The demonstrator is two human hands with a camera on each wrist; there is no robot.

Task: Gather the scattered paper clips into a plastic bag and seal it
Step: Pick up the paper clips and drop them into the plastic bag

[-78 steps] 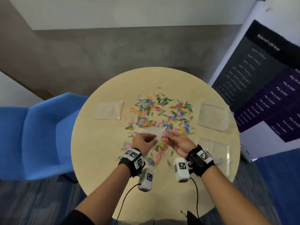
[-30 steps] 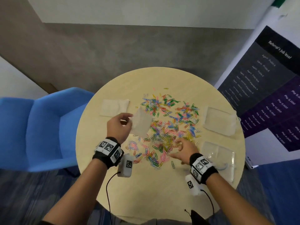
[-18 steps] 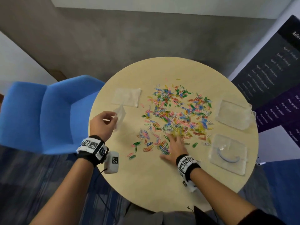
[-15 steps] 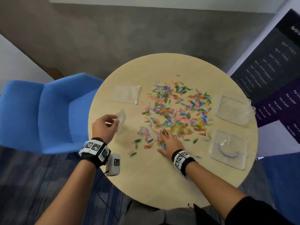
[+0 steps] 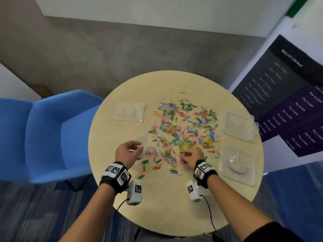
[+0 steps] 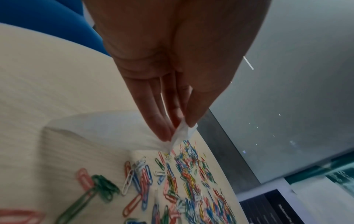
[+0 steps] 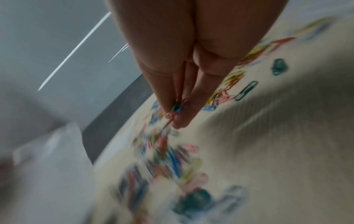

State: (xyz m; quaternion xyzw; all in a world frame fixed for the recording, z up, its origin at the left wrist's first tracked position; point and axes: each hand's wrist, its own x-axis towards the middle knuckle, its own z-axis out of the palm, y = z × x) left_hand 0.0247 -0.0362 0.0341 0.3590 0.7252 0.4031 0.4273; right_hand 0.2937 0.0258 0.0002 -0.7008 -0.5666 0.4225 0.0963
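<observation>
Coloured paper clips (image 5: 181,130) lie scattered over the middle of the round table (image 5: 162,198). My left hand (image 5: 129,151) pinches the top edge of a small clear plastic bag (image 5: 143,142) at the left rim of the pile; the left wrist view shows the bag's edge (image 6: 182,133) between thumb and fingers. My right hand (image 5: 190,155) is at the pile's near edge, and its fingers grip a few paper clips (image 7: 176,109). The right wrist view is blurred.
A flat clear bag (image 5: 130,111) lies at the table's far left. Two more bags (image 5: 238,126) (image 5: 238,165) lie at the right, the nearer one holding a blue loop. A blue chair (image 5: 43,137) stands to the left, a dark poster (image 5: 286,95) to the right.
My left hand brought the bag back from the table's left edge to the pile. My right hand went from lying flat on the clips to pinching a few of them.
</observation>
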